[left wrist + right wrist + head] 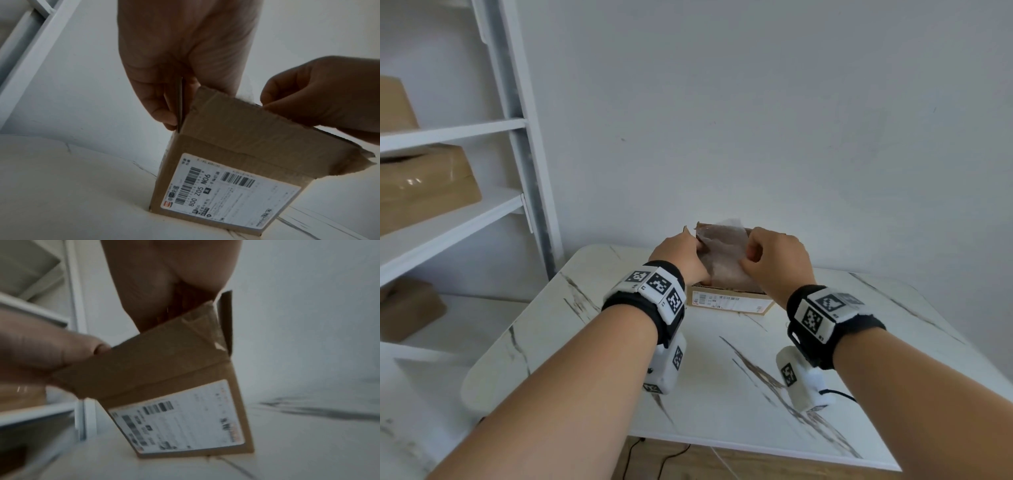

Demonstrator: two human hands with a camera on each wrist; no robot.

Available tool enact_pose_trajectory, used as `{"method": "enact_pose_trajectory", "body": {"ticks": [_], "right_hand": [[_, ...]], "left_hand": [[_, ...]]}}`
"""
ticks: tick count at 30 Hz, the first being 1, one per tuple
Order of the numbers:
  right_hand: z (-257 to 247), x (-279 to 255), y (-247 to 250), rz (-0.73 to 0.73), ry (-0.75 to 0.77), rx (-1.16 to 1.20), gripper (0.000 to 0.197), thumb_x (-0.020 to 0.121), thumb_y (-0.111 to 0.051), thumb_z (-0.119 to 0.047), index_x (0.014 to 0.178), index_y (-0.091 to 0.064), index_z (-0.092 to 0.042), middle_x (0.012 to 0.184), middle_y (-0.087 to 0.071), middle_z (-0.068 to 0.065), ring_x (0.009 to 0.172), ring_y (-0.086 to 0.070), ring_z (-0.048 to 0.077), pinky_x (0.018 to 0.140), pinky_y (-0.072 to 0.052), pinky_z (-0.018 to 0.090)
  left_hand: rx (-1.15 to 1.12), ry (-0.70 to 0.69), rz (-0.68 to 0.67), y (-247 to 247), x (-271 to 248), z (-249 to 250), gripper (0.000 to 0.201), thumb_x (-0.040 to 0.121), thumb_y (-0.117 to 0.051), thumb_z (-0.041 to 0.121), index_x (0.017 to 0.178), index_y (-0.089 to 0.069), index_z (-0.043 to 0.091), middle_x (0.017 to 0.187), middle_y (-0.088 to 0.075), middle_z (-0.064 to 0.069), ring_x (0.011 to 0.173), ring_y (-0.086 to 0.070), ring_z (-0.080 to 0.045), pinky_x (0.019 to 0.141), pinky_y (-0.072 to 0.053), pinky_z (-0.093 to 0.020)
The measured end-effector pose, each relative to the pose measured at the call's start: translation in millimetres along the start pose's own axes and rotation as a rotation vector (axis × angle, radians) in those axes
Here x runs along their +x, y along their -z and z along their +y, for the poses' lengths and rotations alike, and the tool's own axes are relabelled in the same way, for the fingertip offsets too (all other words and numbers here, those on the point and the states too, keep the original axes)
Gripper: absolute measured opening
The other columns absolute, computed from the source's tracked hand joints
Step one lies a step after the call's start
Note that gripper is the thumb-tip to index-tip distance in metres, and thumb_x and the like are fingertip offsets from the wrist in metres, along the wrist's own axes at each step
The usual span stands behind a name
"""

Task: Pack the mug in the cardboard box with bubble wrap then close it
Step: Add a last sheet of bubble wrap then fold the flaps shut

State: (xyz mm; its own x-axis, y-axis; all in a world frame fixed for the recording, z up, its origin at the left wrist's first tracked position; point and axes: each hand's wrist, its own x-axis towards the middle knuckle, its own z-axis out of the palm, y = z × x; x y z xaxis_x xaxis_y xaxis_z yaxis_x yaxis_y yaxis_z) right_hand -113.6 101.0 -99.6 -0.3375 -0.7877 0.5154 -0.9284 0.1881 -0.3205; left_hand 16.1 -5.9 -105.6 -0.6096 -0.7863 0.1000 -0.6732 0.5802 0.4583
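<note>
A small cardboard box (729,303) with a shipping label stands at the far side of the marble table, its top flaps up. Bubble wrap (722,253) fills the opening and rises above the rim. The mug is not visible. My left hand (697,245) is at the box's left side. In the left wrist view it (176,113) pinches the upright left flap, thumb outside and fingers inside. My right hand (750,258) is over the right half with curled fingers and pinches the edge of the wrap. Its fingertips sit just behind the front flap (257,123).
The white marble table (722,377) ends at a bare wall just behind the box. A white shelf unit (452,133) at the left holds several brown parcels. Dark cables (664,459) lie on the floor below the table's near edge.
</note>
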Motion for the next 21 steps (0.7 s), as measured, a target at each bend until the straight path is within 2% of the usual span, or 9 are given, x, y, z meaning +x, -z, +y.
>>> {"method": "enact_pose_trajectory", "body": {"ticks": [2, 4, 6, 7, 9, 11, 14, 16, 21], "right_hand": [[-0.6, -2.5, 0.8, -0.027, 0.253, -0.154, 0.018, 0.076, -0.062, -0.002, 0.069, -0.052, -0.015, 0.070, -0.059, 0.001, 0.066, -0.055, 0.022, 0.055, -0.048, 0.034], [-0.4, -0.4, -1.6, -0.100, 0.429, -0.223, 0.016, 0.072, -0.065, 0.003, 0.081, -0.066, -0.010, 0.085, -0.067, 0.004, 0.084, -0.061, 0.027, 0.062, -0.054, 0.039], [-3.5, 7.3, -0.3, -0.266, 0.345, -0.266, 0.029, 0.078, -0.063, -0.003, 0.105, -0.068, -0.013, 0.110, -0.068, 0.002, 0.106, -0.059, 0.025, 0.082, -0.053, 0.037], [-4.8, 11.5, 0.0, -0.350, 0.258, -0.307, 0.030, 0.081, -0.061, -0.007, 0.110, -0.065, -0.014, 0.115, -0.066, 0.001, 0.105, -0.059, 0.022, 0.084, -0.051, 0.033], [-8.9, 16.6, 1.5, -0.457, 0.166, -0.387, 0.021, 0.083, -0.057, -0.010, 0.104, -0.060, -0.012, 0.109, -0.066, 0.003, 0.088, -0.054, 0.018, 0.073, -0.045, 0.027], [-14.9, 18.4, 3.6, -0.507, 0.147, -0.424, 0.019, 0.084, -0.056, -0.009, 0.103, -0.059, -0.011, 0.107, -0.066, 0.006, 0.082, -0.049, 0.017, 0.070, -0.039, 0.025], [-22.2, 20.7, 5.1, -0.593, 0.127, -0.449, 0.039, 0.085, -0.055, -0.006, 0.125, -0.053, -0.011, 0.115, -0.065, 0.007, 0.097, -0.059, 0.023, 0.075, -0.045, 0.028], [-25.8, 23.9, 2.1, -0.643, 0.124, -0.480, 0.055, 0.086, -0.053, -0.006, 0.140, -0.041, -0.012, 0.121, -0.062, 0.009, 0.110, -0.060, 0.026, 0.084, -0.050, 0.031], [-21.5, 36.6, -13.9, -0.725, 0.052, -0.506, 0.045, 0.087, -0.057, -0.012, 0.132, -0.051, -0.008, 0.122, -0.062, 0.012, 0.111, -0.061, 0.029, 0.085, -0.049, 0.033]], "left_hand": [[-0.010, 0.008, -0.005, 0.3, -0.3, 0.2, 0.041, 0.069, -0.070, 0.018, 0.109, -0.069, 0.022, 0.101, -0.066, -0.001, 0.088, -0.062, -0.022, 0.069, -0.048, -0.026], [-0.024, 0.012, -0.005, 0.0, -0.5, -0.1, 0.041, 0.070, -0.068, 0.016, 0.111, -0.069, 0.023, 0.104, -0.066, -0.001, 0.092, -0.062, -0.022, 0.071, -0.050, -0.027], [-0.027, 0.022, -0.004, 0.0, -1.0, -0.3, 0.048, 0.070, -0.071, 0.018, 0.118, -0.066, 0.020, 0.110, -0.065, -0.003, 0.100, -0.063, -0.024, 0.077, -0.051, -0.029], [-0.025, 0.027, -0.002, -0.3, -1.6, -1.1, 0.055, 0.070, -0.072, 0.019, 0.124, -0.062, 0.020, 0.115, -0.064, -0.003, 0.107, -0.062, -0.025, 0.082, -0.051, -0.030], [-0.027, 0.026, 0.004, -0.4, -2.3, -1.2, 0.068, 0.070, -0.074, 0.022, 0.135, -0.054, 0.018, 0.128, -0.060, -0.003, 0.118, -0.058, -0.024, 0.093, -0.050, -0.032], [-0.030, 0.024, -0.003, 0.1, -2.6, -0.8, 0.072, 0.068, -0.076, 0.023, 0.136, -0.053, 0.018, 0.129, -0.061, -0.002, 0.118, -0.057, -0.023, 0.094, -0.050, -0.033], [-0.021, 0.020, -0.011, 1.5, -3.1, 0.0, 0.063, 0.066, -0.077, 0.022, 0.126, -0.061, 0.018, 0.112, -0.064, -0.002, 0.108, -0.061, -0.024, 0.081, -0.051, -0.030], [-0.015, 0.025, -0.015, 2.2, -3.6, 0.2, 0.061, 0.064, -0.078, 0.021, 0.123, -0.062, 0.017, 0.111, -0.064, -0.002, 0.104, -0.061, -0.023, 0.082, -0.052, -0.031], [-0.016, 0.023, -0.005, 2.9, -1.1, -1.3, 0.072, 0.063, -0.081, 0.024, 0.131, -0.058, 0.018, 0.125, -0.061, -0.001, 0.113, -0.058, -0.022, 0.090, -0.050, -0.031]]}}
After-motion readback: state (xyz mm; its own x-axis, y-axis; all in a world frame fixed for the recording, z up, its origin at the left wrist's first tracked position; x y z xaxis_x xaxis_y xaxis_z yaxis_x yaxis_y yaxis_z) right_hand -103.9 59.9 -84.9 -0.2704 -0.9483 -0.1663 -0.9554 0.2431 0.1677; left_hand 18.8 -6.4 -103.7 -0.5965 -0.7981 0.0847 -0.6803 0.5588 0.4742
